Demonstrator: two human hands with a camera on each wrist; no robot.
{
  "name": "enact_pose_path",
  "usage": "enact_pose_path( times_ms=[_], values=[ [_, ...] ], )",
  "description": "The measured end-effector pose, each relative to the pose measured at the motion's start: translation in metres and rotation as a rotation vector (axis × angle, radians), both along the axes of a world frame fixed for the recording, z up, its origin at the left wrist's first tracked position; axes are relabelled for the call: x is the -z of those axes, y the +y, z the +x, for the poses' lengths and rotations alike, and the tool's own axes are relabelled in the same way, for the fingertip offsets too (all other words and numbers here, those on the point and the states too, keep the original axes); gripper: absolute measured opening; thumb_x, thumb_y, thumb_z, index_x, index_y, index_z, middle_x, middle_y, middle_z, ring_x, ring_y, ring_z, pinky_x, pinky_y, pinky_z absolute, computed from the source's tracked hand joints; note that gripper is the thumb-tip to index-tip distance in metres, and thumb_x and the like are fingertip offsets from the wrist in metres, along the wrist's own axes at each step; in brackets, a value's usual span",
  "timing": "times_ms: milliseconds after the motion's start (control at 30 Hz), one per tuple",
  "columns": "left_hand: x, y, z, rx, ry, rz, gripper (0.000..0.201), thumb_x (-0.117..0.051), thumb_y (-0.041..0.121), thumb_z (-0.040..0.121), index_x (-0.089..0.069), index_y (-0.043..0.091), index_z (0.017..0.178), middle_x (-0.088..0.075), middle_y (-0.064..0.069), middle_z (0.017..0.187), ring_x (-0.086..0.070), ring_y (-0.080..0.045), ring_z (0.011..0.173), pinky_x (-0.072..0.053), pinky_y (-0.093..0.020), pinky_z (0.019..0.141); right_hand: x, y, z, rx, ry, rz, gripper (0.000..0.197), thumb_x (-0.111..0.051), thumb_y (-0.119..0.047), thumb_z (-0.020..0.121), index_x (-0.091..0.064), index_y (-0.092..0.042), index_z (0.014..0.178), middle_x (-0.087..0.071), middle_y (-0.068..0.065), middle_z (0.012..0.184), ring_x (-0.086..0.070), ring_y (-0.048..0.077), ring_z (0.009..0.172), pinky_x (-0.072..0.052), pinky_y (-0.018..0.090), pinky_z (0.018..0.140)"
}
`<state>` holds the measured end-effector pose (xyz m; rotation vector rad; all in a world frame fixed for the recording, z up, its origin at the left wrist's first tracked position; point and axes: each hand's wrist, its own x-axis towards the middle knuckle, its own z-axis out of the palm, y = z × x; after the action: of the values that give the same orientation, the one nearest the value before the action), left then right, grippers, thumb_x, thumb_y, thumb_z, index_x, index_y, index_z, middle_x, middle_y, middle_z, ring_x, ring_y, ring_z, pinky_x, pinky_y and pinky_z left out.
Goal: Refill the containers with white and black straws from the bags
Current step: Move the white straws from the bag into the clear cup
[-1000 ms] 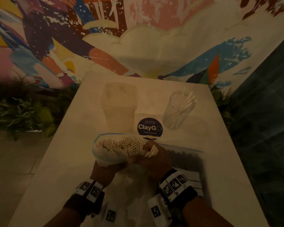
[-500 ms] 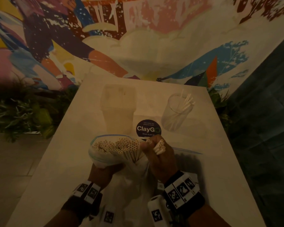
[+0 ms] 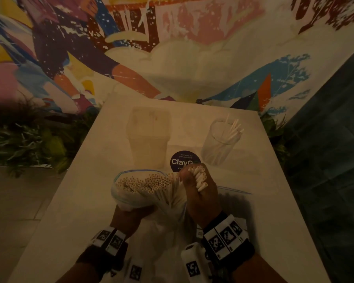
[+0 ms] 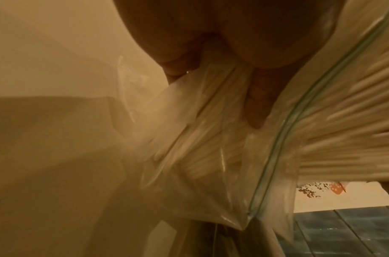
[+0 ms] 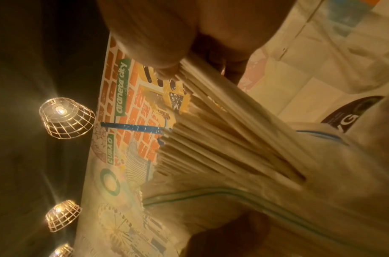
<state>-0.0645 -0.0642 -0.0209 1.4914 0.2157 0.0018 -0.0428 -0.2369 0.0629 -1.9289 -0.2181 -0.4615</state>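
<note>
left hand [image 3: 129, 216] grips the zip bag [image 3: 121, 198] low on its outside wall, fingers [image 4: 257, 111] curled into the plastic and clamped on it. bag mouth is open, blue zip strip runs round the rim, packed with white straws [image 3: 145, 181] end-on to the head cam. bag sits at 6 o'clock on the tabletop [image 3: 86, 201], lifted at the mouth end.

right hand [image 3: 198, 197] is at the bag's 3 o'clock edge, fingers closed round a small bundle of white straws [image 3: 200, 177]; bundle tips stick out past the fist toward 12 o'clock. right wrist cam shows the bundle's lower ends still inside the bag mouth, fanning away from the rest.

clear round cup [image 3: 221, 144] at 1 o'clock on the tabletop, upright, a few white straws leaning against its right rim. translucent square container [image 3: 149, 137] at 11 o'clock, upright; contents too dim to tell. dark round sticker [image 3: 182, 160] reading "clayg…" lies flat between the two, just beyond the right fist, partly covered by it.

painted mural wall [image 3: 172, 48] behind the tabletop, green plants [image 3: 25, 139] at 9 o'clock. wire-cage lamps [image 5: 67, 118] show in the right wrist cam.
</note>
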Motion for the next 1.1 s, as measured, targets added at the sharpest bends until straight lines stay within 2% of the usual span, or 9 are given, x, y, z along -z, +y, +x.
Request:
enact_pose_path(
  times_ms=[67,167,300,467,600,700,800,933,1100],
  values=[
    [0.003,0.001,0.001,-0.003,0.033,0.009,0.087,-0.086,0.061,0.022,-0.063,0.032,0.1,-0.063,0.008,0.105,-0.06,-0.012,0.098,-0.05,-0.047,0.09,-0.006,0.002,0.0,-0.005,-0.025,0.07,0.016,-0.042,-0.032,0.093,-0.054,-0.029,0.082,-0.057,-0.009,0.076,-0.056,0.002,0.072,-0.048,0.021,0.068],
    [0.005,0.002,0.001,-0.006,0.067,-0.018,0.069,-0.083,0.04,0.033,-0.065,0.028,0.099,-0.066,0.004,0.105,-0.062,-0.017,0.097,-0.05,-0.053,0.09,-0.02,0.002,-0.001,-0.003,-0.057,0.121,0.03,-0.041,-0.032,0.094,-0.057,-0.01,0.081,-0.059,0.004,0.075,-0.058,0.017,0.072,-0.049,0.036,0.067],
    [0.014,0.007,0.001,-0.017,0.065,-0.029,0.064,-0.085,0.037,0.035,-0.068,0.028,0.096,-0.069,-0.004,0.108,-0.062,-0.029,0.104,-0.049,-0.057,0.092,-0.055,-0.005,0.004,-0.063,-0.144,0.29,0.019,-0.043,-0.004,0.094,-0.049,-0.012,0.079,-0.058,0.016,0.072,-0.058,0.021,0.065,-0.048,0.025,0.065],
    [0.014,0.005,0.003,0.022,0.045,-0.015,0.047,-0.08,0.013,0.046,-0.072,0.051,0.073,-0.072,0.025,0.08,-0.067,0.003,0.078,-0.049,-0.042,0.081,-0.095,-0.034,0.022,-0.055,-0.192,0.405,0.013,-0.042,0.001,0.092,-0.051,-0.009,0.092,-0.058,0.01,0.07,-0.057,0.027,0.065,-0.05,0.036,0.065],
    [0.012,0.006,0.001,-0.005,0.048,-0.035,0.049,-0.085,0.034,0.036,-0.073,0.041,0.083,-0.074,0.018,0.087,-0.067,-0.004,0.085,-0.052,-0.042,0.08,-0.123,-0.066,0.054,-0.01,-0.374,0.366,0.014,-0.041,0.013,0.092,-0.049,0.002,0.094,-0.055,0.014,0.074,-0.055,0.026,0.066,-0.05,0.037,0.069],
    [0.011,0.006,0.001,-0.007,0.033,-0.032,0.074,-0.088,0.05,0.029,-0.067,0.029,0.097,-0.072,0.01,0.097,-0.064,-0.016,0.097,-0.051,-0.047,0.085,-0.131,-0.09,0.088,0.059,-0.448,0.426,0.018,-0.043,0.01,0.092,-0.046,-0.007,0.086,-0.053,0.012,0.075,-0.053,0.026,0.066,-0.05,0.043,0.074],
    [0.015,0.006,0.001,0.0,0.034,-0.006,0.064,-0.084,0.043,0.036,-0.068,0.031,0.096,-0.074,0.011,0.093,-0.066,-0.008,0.092,-0.053,-0.046,0.084,-0.131,-0.108,0.121,0.089,-0.445,0.519,0.017,-0.045,0.004,0.09,-0.047,-0.013,0.085,-0.056,0.004,0.072,-0.052,0.025,0.068,-0.05,0.049,0.077],
    [0.021,0.008,0.002,-0.01,0.043,-0.021,0.053,-0.083,0.038,0.038,-0.073,0.033,0.09,-0.075,0.009,0.092,-0.068,-0.014,0.091,-0.054,-0.046,0.08,-0.122,-0.112,0.15,0.253,-0.409,0.472,0.012,-0.045,-0.001,0.089,-0.044,-0.012,0.083,-0.055,0.004,0.07,-0.053,0.023,0.064,-0.05,0.044,0.071],
    [0.023,0.007,0.003,0.005,0.03,-0.024,0.054,-0.087,0.043,0.03,-0.074,0.039,0.083,-0.074,0.016,0.09,-0.069,-0.006,0.085,-0.059,-0.032,0.069,-0.096,-0.113,0.17,0.358,-0.317,0.421,0.011,-0.044,0.007,0.09,-0.047,0.003,0.1,-0.053,0.018,0.077,-0.054,0.006,0.058,-0.048,0.018,0.065]
  ],
)
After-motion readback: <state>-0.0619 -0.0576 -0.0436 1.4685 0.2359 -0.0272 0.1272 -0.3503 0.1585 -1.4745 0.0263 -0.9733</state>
